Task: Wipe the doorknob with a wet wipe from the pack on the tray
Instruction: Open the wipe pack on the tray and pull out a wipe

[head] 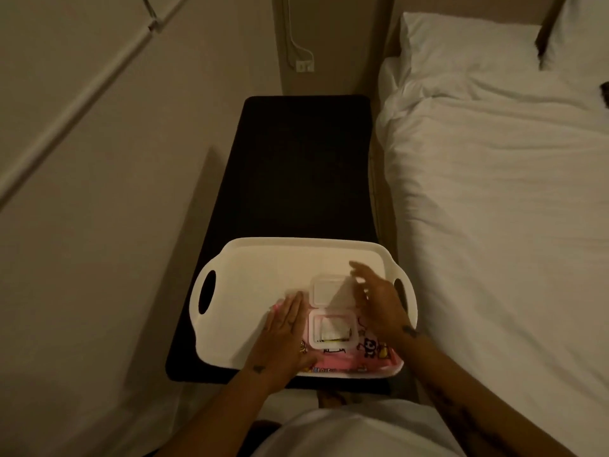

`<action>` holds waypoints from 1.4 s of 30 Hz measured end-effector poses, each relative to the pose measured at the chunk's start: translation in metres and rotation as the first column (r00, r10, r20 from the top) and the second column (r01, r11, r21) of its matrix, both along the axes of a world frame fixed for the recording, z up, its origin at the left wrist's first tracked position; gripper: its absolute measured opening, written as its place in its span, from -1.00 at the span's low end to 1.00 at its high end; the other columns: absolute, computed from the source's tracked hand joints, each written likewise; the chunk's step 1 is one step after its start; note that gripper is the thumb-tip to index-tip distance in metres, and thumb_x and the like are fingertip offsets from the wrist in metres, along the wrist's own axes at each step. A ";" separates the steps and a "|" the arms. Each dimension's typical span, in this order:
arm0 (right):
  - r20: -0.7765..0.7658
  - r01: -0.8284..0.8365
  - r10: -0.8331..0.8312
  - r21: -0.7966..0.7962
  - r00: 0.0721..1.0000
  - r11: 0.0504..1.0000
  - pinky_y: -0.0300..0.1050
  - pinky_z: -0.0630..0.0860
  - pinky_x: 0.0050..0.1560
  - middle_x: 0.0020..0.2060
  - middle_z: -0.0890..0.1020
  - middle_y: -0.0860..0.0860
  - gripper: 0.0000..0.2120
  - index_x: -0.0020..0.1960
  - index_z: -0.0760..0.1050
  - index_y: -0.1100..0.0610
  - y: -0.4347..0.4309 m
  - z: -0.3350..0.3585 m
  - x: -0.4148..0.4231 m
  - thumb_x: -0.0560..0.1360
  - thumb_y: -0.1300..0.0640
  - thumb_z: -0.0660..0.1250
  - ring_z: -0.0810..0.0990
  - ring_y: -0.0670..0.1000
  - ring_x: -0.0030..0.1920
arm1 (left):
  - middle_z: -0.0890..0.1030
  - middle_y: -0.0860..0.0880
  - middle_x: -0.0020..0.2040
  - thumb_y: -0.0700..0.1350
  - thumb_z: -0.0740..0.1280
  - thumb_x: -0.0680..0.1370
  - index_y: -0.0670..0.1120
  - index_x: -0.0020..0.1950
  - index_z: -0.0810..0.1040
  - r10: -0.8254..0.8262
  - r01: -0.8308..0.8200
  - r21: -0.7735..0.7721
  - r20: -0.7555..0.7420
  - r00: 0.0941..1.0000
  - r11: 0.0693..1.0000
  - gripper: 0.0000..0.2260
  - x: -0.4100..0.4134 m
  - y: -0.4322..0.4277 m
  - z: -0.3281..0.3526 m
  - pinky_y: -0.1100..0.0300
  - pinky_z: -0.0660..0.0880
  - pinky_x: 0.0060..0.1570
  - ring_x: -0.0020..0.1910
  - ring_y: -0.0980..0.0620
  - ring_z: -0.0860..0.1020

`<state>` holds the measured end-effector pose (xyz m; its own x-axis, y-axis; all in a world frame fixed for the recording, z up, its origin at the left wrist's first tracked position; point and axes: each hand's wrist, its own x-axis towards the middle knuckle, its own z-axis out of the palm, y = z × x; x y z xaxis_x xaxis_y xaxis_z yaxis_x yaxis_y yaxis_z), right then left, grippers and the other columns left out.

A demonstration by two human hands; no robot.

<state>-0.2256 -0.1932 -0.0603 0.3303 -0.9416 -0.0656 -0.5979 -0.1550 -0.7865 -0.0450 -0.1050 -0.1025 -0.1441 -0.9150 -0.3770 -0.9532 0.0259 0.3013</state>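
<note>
A pink wet-wipe pack with cartoon prints lies on the near right part of a white tray. Its white flip lid is swung open away from me, and a white wipe shows in the opening. My left hand lies flat on the pack's left side, fingers together. My right hand hovers over the pack's right side beside the lid, fingers spread, holding nothing. No doorknob is in view.
The tray rests on the near end of a dark bench. A bed with white sheets runs along the right. A light wall panel is on the left, with a socket and cable at the far wall.
</note>
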 end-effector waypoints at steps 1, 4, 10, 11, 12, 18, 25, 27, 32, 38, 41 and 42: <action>0.000 0.079 -0.079 -0.028 0.997 0.996 0.05 0.49 0.14 0.19 0.52 0.16 -0.66 0.29 0.33 0.17 -0.004 0.001 0.000 0.53 0.30 0.18 0.52 0.12 0.13 | -0.48 0.09 0.35 0.26 0.17 0.47 -0.01 0.33 -0.49 0.012 -0.012 0.000 -0.035 0.999 1.000 -0.13 0.000 0.001 0.001 0.21 -0.43 0.34 0.27 0.09 -0.58; -0.081 0.058 -0.072 -0.163 0.994 0.985 0.04 0.42 0.19 0.19 0.52 0.20 -0.65 0.22 0.39 0.21 -0.004 0.003 -0.006 0.46 0.42 0.22 0.50 0.16 0.16 | -0.41 0.11 0.38 0.18 0.22 0.49 0.08 0.37 -0.40 0.021 -0.025 -0.030 -0.137 0.990 0.999 -0.19 -0.003 0.001 0.008 0.24 -0.40 0.34 0.34 0.14 -0.47; -0.280 -0.244 0.200 -0.135 0.939 0.960 -0.01 0.44 0.16 0.24 0.49 0.13 -0.69 0.25 0.38 0.14 0.039 -0.015 -0.027 0.51 0.23 0.24 0.49 0.15 0.18 | -0.21 0.18 0.46 0.17 0.18 0.52 0.15 0.44 0.20 -0.034 0.010 -0.088 -0.271 0.962 0.996 -0.51 -0.013 -0.012 0.018 0.15 -0.24 0.39 0.41 0.19 -0.29; -0.296 -0.258 0.210 -0.131 0.932 0.957 -0.03 0.42 0.18 0.26 0.48 0.12 -0.68 0.26 0.38 0.12 0.043 -0.019 -0.030 0.51 0.20 0.24 0.48 0.14 0.20 | -0.17 0.16 0.50 0.17 0.17 0.53 0.14 0.43 0.23 -0.055 0.037 -0.076 -0.255 0.965 0.996 -0.53 -0.015 -0.015 0.017 0.13 -0.22 0.42 0.44 0.17 -0.27; -0.308 -0.271 0.218 -0.141 0.926 0.952 -0.03 0.40 0.20 0.27 0.47 0.12 -0.68 0.26 0.39 0.13 0.047 -0.023 -0.032 0.51 0.18 0.25 0.46 0.14 0.22 | -0.13 0.12 0.53 0.17 0.17 0.53 0.13 0.42 0.24 -0.073 0.061 -0.057 -0.236 0.969 0.997 -0.53 -0.017 -0.017 0.016 0.10 -0.20 0.45 0.48 0.14 -0.24; -0.303 -0.273 0.219 -0.148 0.927 0.951 -0.09 0.25 0.27 0.30 0.43 0.15 -0.70 0.23 0.42 0.22 0.050 -0.030 -0.036 0.52 0.17 0.25 0.41 0.16 0.27 | -0.10 0.05 0.55 0.16 0.25 0.48 0.16 0.37 0.29 -0.121 0.123 -0.004 -0.204 0.971 0.992 -0.53 -0.019 -0.025 0.015 -0.01 -0.16 0.47 0.51 0.00 -0.21; -0.281 -0.294 0.221 -0.254 0.934 0.921 0.12 0.54 0.06 0.10 0.59 0.20 -0.75 0.07 0.53 0.24 0.050 -0.025 -0.033 0.40 0.25 0.39 0.59 0.20 0.05 | -0.19 0.05 0.54 0.18 0.27 0.46 0.22 0.36 0.28 -0.109 0.117 0.035 -0.176 0.978 0.992 -0.52 -0.022 -0.031 0.015 -0.02 -0.13 0.46 0.50 -0.03 -0.26; -0.282 -0.290 0.211 -0.275 0.936 0.917 0.09 0.55 0.02 0.08 0.61 0.18 -0.75 0.04 0.55 0.22 0.048 -0.027 -0.036 0.37 0.24 0.42 0.61 0.19 0.02 | -0.15 0.06 0.55 0.17 0.27 0.47 0.18 0.27 0.37 -0.089 0.094 0.016 -0.194 0.977 0.995 -0.62 -0.027 -0.032 0.018 -0.02 -0.10 0.46 0.51 -0.03 -0.23; -0.276 -0.272 0.192 -0.291 0.942 0.917 0.06 0.54 -0.01 0.08 0.61 0.19 -0.66 0.06 0.54 0.18 0.043 -0.023 -0.032 0.30 0.22 0.49 0.60 0.20 0.02 | 0.10 0.07 0.53 0.06 0.36 0.45 0.09 0.10 0.40 0.025 -0.037 -0.027 -0.366 0.930 0.999 -0.73 -0.022 -0.029 0.028 0.18 0.14 0.35 0.49 0.04 0.06; -0.349 -0.314 0.211 -0.272 0.913 0.910 0.08 0.54 -0.01 0.07 0.61 0.14 -0.70 0.04 0.56 0.12 0.041 -0.025 -0.017 0.34 0.06 0.46 0.56 0.17 0.04 | 0.52 0.06 0.21 -0.01 0.37 0.45 0.17 0.13 0.31 0.108 -0.115 0.013 -0.439 0.892 0.993 -0.66 -0.014 -0.020 0.029 0.15 0.54 0.03 0.05 0.11 0.52; -0.317 -0.275 0.193 -0.238 0.928 0.932 0.03 0.51 0.02 0.07 0.60 0.12 -0.82 -0.01 0.57 0.16 0.040 -0.028 -0.014 0.41 0.13 0.38 0.53 0.15 0.05 | 0.53 0.06 0.24 0.00 0.35 0.46 0.19 0.09 0.30 0.112 -0.130 -0.010 -0.446 0.888 0.991 -0.70 -0.015 -0.019 0.027 0.22 0.51 0.00 0.07 0.11 0.52; -0.308 -0.266 0.190 -0.228 0.932 0.937 0.00 0.49 0.02 0.06 0.60 0.12 -0.86 -0.03 0.57 0.17 0.039 -0.028 -0.012 0.43 0.16 0.36 0.52 0.14 0.04 | 0.54 0.06 0.22 0.00 0.35 0.46 0.20 0.10 0.30 0.118 -0.136 -0.008 -0.449 0.885 0.991 -0.69 -0.015 -0.018 0.026 0.23 0.52 -0.01 0.05 0.13 0.52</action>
